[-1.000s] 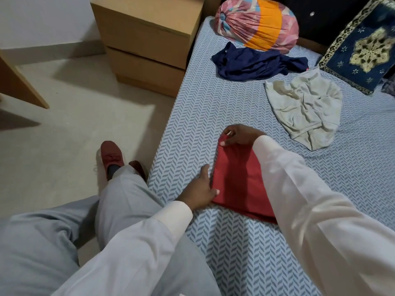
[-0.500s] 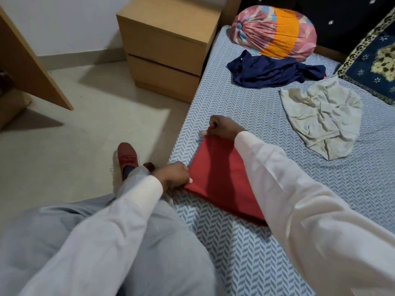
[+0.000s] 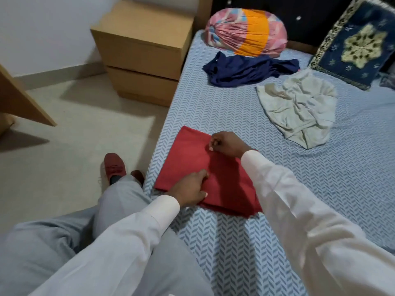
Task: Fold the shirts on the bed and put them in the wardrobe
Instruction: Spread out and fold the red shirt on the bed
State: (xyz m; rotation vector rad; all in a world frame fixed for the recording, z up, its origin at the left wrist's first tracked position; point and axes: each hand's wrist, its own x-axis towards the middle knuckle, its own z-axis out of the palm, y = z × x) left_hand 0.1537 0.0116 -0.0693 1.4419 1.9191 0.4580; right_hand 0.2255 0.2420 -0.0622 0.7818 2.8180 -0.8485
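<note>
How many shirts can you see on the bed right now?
3. The red shirt lies folded at the bed's near edge under both hands; the navy shirt is crumpled by the striped bundle; the pale shirt is crumpled beside it. Others may be out of view.

Both arms are covered in long white sleeves of plain, smooth cloth — each ends in a buttonless-looking cuff that sits close at the wrist. The left hand and right hand are bare, with no rings or watch showing. The legs wear light grey trousers, loosely creased. One foot is in a dark red shoe — a dark sock shows at its opening.
</note>
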